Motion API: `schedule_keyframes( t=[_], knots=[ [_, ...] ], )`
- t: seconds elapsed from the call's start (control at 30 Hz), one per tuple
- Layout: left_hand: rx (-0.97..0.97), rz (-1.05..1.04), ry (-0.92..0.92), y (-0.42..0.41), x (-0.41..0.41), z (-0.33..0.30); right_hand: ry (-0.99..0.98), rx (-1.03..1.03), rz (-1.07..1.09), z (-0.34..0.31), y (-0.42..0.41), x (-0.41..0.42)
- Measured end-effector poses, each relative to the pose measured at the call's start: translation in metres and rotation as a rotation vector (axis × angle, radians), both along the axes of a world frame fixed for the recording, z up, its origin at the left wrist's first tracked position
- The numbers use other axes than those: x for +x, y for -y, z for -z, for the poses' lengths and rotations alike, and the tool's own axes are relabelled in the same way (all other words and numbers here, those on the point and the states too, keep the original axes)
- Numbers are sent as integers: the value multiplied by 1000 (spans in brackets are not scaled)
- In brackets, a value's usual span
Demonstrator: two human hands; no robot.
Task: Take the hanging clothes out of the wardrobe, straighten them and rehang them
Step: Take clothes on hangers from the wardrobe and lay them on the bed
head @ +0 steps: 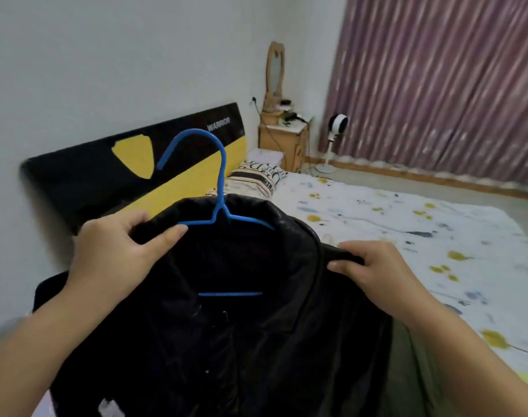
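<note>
While the black jacket [226, 326] hung on a blue hanger [219, 203] held up over the near edge of the bed [407, 224], the left hand [115, 254] gripped its left shoulder, fingers [136, 219] curled over the collar edge and thumb pressed onto the fabric just below the wire. The right hand [374, 266] pinched the fabric at the other shoulder, fingers clamped on a dark fold. Behind stood a black-and-yellow headboard [106, 173], a wooden nightstand [283, 139], a white fan [338, 124] and a striped curtain [452, 85].
</note>
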State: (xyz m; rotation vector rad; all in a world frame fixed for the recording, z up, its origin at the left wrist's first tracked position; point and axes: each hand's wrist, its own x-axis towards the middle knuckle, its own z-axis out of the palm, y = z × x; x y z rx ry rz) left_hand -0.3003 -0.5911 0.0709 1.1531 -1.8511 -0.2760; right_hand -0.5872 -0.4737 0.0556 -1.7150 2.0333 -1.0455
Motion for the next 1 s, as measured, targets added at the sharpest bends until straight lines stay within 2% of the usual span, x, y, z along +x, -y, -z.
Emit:
schedule_keyframes(
  t=[0.27,0.5,0.77,1.0],
  knots=[
    [33,268,3,21,-124,1,41,-19,333,8,-49,-79],
    [28,383,-2,37,-234,11,15,-53,465,9,-63,-166],
    [63,367,-29,64,-327,18,15,-23,473,12,-23,-268],
    [68,342,17,141,-402,24,0,-21,515,22,56,-339]
  ],
)
